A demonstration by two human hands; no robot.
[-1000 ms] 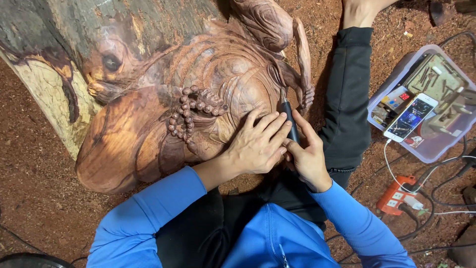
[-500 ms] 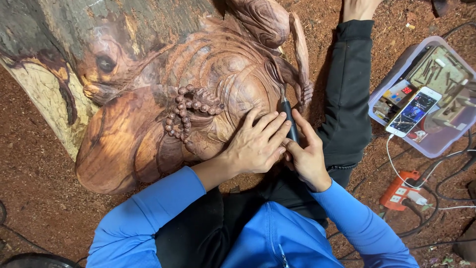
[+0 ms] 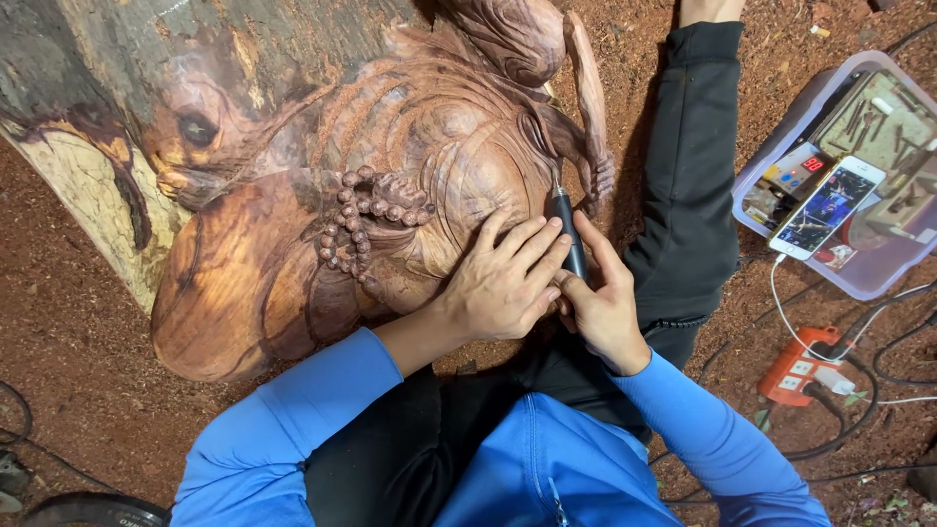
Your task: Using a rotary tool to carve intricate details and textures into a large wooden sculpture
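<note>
A large reddish-brown wood carving (image 3: 390,185) of a round-bellied figure with a bead necklace lies on its side in front of me. My right hand (image 3: 600,303) grips a slim dark rotary carving tool (image 3: 566,229), its tip touching the carved folds. My left hand (image 3: 503,278) rests flat on the carving beside the tool, fingers against the tool's body. Both arms wear blue sleeves.
A clear plastic box (image 3: 771,176) of small tools stands at the right, with a lit phone (image 3: 828,207) lying across it. An orange power strip (image 3: 802,366) with cables sits on the red dirt ground. My black-trousered leg (image 3: 688,176) stretches beside the carving.
The view has shifted slightly. Both hands and the tool stay at the same spot on the carving.
</note>
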